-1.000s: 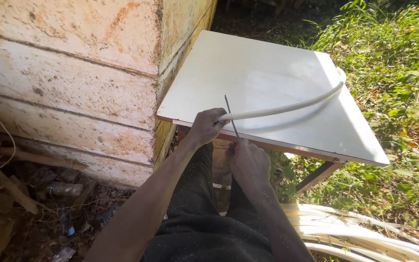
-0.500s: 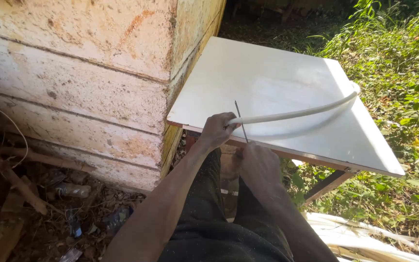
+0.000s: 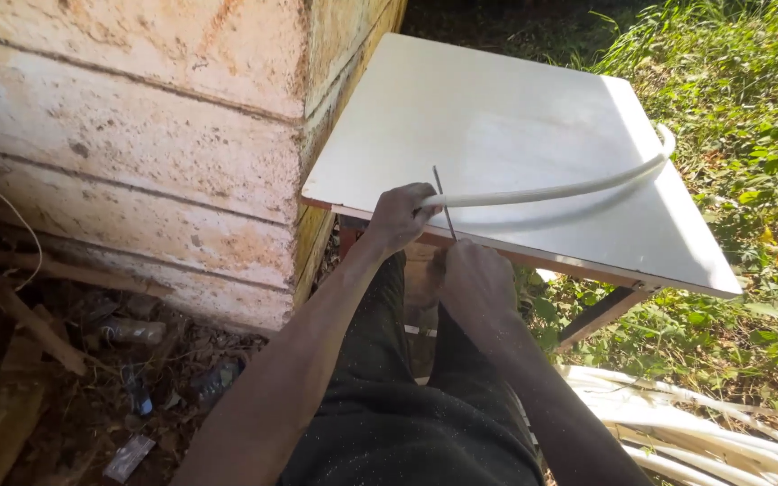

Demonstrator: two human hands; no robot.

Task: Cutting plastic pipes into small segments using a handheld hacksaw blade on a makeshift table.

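Left hand clenched round white pipe end at tabletop edge, right hand gripping thin blade (handle hidden) just beside it.

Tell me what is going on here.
A person works outdoors at a white board set like a tabletop beside a weathered wall. The left hand pins the end of a long white pipe at the board's near edge. The right hand holds a thin blade standing across the pipe beside the left hand's fingers. More white pipes lie on the ground beside grass.
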